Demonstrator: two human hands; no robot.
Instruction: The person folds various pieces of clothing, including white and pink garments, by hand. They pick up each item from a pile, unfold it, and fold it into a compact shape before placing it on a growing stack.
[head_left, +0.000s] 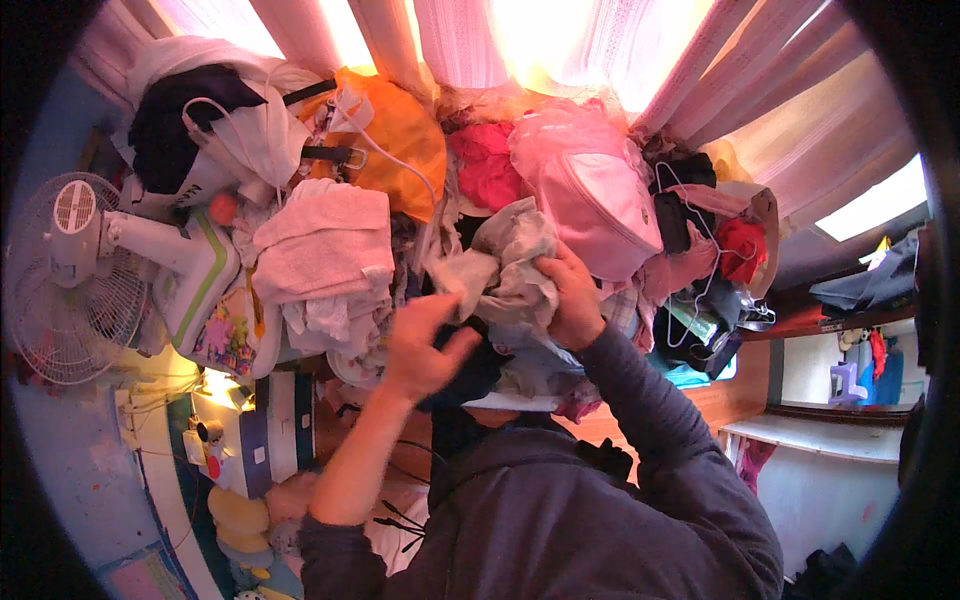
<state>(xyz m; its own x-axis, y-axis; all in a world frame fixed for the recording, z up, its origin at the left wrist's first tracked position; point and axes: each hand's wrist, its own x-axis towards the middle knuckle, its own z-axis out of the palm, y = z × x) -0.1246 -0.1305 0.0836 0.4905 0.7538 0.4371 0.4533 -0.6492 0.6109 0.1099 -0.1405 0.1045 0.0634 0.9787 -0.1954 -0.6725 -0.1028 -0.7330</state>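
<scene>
My right hand grips the right side of a crumpled light grey-beige cloth, which I hold up over a heap of clothes. My left hand is slightly blurred at the cloth's lower left, thumb and fingers apart; whether its fingertips touch the cloth is hard to tell. Under and below the hands lie dark fabric and pale blue garments. A folded pink towel rests on a pile of white clothes left of my left hand. Behind the cloth sits a pink backpack, beside a bright red-pink cloth.
A white fan lies at the far left, near a white bag. An orange fabric item and a belt are behind the towel. Wire hangers lie over dark items at right. Pink curtains hang behind; a shelf stands right.
</scene>
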